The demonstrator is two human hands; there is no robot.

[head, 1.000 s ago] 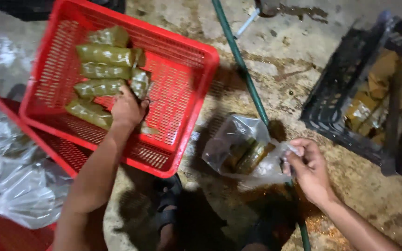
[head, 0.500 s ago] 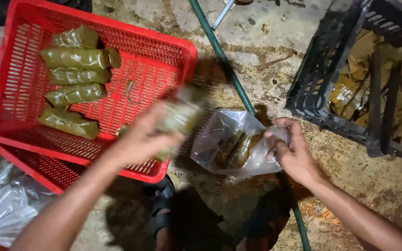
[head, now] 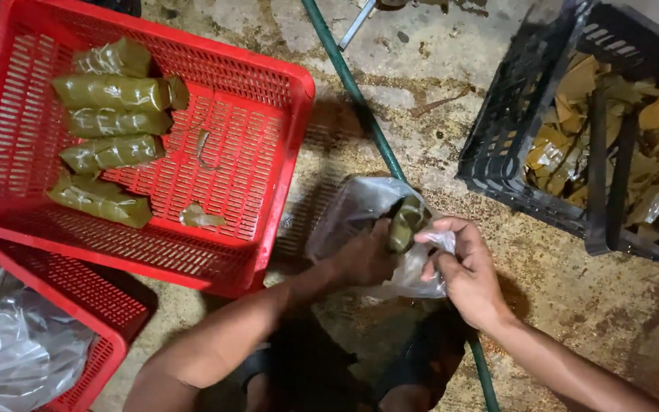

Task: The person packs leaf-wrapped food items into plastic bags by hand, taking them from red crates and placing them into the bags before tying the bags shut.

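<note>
The left hand (head: 366,258) is buried partly inside the clear plastic bag (head: 360,210), so its fingertips are hard to make out, but it is closed around a green leaf-wrapped roll (head: 406,223), whose upper end pokes out just above the knuckles. Whatever else sits in the bag is hidden by glare and folds. The right hand (head: 467,271) pinches the bag's rim beside the roll, fingers shut on the plastic. The roll looks dark olive, glossy and cylinder-shaped.

Left of the left hand sits a red slatted crate (head: 268,191) with five more wrapped rolls (head: 112,122) stacked along its far side and leaf scraps on its floor. A second red crate (head: 78,305) under it is cut off by the frame, with crumpled clear bags (head: 17,343) beside it. Beyond the right hand, a black crate (head: 512,130) holds yellow-brown leaf pieces (head: 573,114), its far end cropped. A green hose (head: 360,99) runs across the wet concrete floor (head: 573,305), passing behind the bag between both hands.
</note>
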